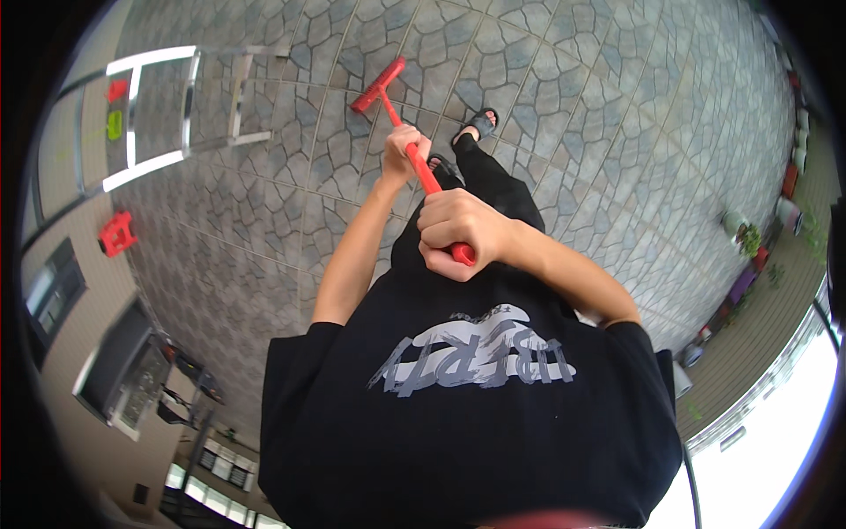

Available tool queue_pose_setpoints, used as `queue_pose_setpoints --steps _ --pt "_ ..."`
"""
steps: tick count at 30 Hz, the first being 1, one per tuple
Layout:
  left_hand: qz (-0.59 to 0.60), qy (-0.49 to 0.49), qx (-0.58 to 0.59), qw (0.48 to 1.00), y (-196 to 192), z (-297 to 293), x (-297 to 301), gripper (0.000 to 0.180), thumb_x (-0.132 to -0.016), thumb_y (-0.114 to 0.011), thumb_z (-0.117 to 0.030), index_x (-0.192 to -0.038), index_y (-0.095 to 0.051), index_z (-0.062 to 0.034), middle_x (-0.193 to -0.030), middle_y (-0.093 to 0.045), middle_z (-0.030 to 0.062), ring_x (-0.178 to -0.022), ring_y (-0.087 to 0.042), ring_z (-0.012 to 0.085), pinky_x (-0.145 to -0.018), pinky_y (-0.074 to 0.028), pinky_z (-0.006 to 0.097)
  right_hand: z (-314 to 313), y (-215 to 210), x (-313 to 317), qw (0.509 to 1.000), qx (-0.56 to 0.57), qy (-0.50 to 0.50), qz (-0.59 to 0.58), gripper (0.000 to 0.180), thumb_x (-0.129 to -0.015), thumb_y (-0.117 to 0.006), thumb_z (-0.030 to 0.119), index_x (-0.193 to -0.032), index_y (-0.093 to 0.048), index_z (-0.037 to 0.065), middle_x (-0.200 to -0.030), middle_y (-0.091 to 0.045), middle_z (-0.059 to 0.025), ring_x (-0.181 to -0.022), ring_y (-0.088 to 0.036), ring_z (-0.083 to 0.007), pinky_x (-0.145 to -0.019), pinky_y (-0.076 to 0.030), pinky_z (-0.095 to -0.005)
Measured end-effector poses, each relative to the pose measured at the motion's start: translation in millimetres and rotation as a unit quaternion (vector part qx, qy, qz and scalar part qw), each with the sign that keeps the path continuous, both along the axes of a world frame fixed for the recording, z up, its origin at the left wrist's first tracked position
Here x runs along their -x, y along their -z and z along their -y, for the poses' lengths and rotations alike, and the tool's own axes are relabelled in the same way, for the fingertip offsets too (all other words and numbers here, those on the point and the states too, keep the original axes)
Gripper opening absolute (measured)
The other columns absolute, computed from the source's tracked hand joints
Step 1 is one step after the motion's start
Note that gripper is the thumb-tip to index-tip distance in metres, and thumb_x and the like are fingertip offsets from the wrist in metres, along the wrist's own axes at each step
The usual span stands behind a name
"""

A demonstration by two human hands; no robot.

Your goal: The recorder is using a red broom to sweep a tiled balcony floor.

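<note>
A red push broom [394,110] slants away from my body, its wide head resting on the stone-patterned floor ahead of my feet. My left hand [404,152] is closed around the lower part of the handle. Nearer my chest, my right hand [464,231] wraps round the top end, and the handle's tip pokes out of the fist. The broom head lies a little to the left of my sandalled feet [476,125].
A silver metal ladder-like frame [188,101] stands at the far left, with a red plastic item [117,234] near the wall below it. Potted plants [747,238] line the right-hand wall. Grey paving [599,88] stretches ahead.
</note>
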State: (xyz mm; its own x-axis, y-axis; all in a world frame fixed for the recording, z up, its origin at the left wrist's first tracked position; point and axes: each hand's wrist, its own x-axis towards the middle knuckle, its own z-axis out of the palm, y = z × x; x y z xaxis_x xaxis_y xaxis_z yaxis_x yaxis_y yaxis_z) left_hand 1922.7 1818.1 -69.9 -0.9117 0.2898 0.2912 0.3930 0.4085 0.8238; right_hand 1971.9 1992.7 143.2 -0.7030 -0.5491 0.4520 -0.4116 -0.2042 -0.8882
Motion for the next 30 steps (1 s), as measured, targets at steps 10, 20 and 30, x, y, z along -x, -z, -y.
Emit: queue_pose_setpoints --steps 10,20,30 --pt "-0.02 -0.068 -0.084 0.994 -18 -39 -83 0.033 -0.073 -0.065 0.004 -0.057 -0.037 -0.0052 -0.055 -0.044 0.0113 -0.051 -0.047 0.0329 -0.054 -0.037 0.043 -10 -46 -58 0.996 -0.061 -0.06 -0.001 0.017 -0.065 -0.066 0.001 -0.059 -0.051 0.007 -0.056 -0.046 -0.0038 -0.051 -0.047 -0.0269 -0.053 -0.038 -0.0393" --pt "-0.036 -0.143 -0.07 0.987 -31 -11 -100 0.036 -0.072 -0.066 0.005 -0.057 -0.034 -0.005 -0.053 -0.043 0.012 -0.051 -0.047 0.0337 -0.053 -0.036 0.044 13 -57 -77 0.995 -0.044 -0.081 -0.036 0.014 -0.067 -0.067 0.002 -0.061 -0.054 0.005 -0.058 -0.048 -0.0057 -0.053 -0.049 -0.0273 -0.053 -0.039 -0.04" --pt "-0.016 -0.184 -0.139 0.973 1 -49 -117 0.035 -0.075 -0.064 0.006 -0.058 -0.035 -0.0042 -0.056 -0.046 0.0144 -0.053 -0.048 0.0352 -0.052 -0.036 0.045 17 -44 -79 0.985 -0.092 -0.146 0.003 0.024 -0.067 -0.064 0.001 -0.054 -0.044 0.004 -0.054 -0.041 -0.0078 -0.049 -0.044 -0.0291 -0.051 -0.035 -0.0419"
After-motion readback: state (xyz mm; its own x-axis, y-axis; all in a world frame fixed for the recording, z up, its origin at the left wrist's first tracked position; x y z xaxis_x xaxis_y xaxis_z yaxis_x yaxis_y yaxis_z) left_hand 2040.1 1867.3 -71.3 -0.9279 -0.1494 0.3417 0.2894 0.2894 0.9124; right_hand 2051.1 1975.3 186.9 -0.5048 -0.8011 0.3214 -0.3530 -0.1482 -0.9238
